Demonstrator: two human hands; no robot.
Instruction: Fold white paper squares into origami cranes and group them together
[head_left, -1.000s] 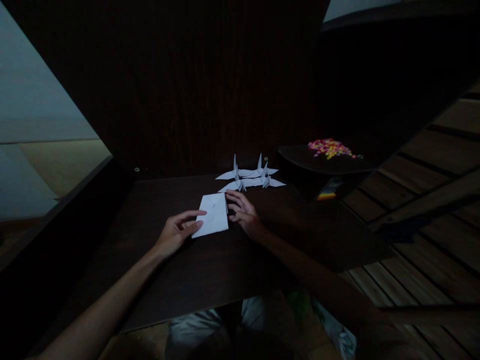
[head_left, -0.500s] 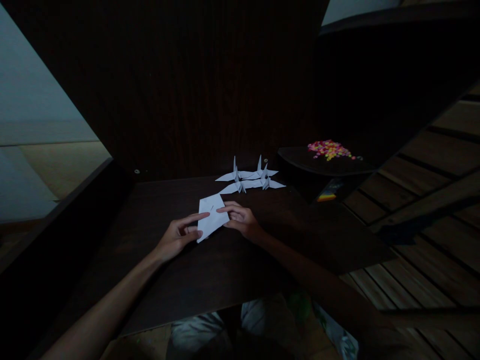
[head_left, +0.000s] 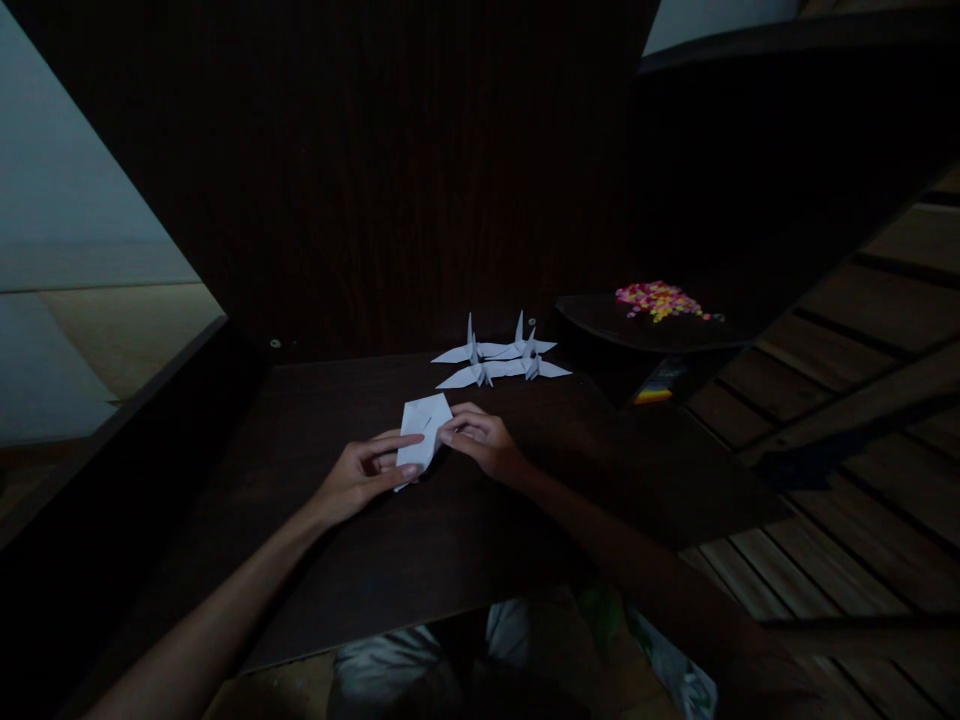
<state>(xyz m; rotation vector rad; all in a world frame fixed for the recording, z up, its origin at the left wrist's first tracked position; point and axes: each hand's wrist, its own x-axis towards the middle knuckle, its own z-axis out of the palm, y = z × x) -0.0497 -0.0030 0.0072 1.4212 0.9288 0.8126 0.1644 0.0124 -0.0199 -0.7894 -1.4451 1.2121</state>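
Note:
A partly folded sheet of white origami paper [head_left: 425, 416] is held between both hands, low over the dark wooden desk [head_left: 315, 580]. My left hand [head_left: 365, 473] grips its lower left side, forefinger lying on the face and thumb at the lower edge. With thumb and fingers, my right hand [head_left: 484, 440] pinches the right edge, where the paper bends over. Just behind the hands stand several white paper cranes [head_left: 480, 372] in two rows, wings spread and necks pointing up.
To the right, a rounded shelf [head_left: 600, 312] carries a heap of small pink and yellow pieces [head_left: 660, 300]. Under it is a dark item with a rainbow stripe [head_left: 654, 393]. A dark back panel [head_left: 435, 180] rises behind the cranes, and a side board [head_left: 135, 420] borders the left.
The right edge of the paper is now bent inward, and my right thumb has come onto it. My left thumb has slid slightly right along the lower edge. The cranes have not moved.

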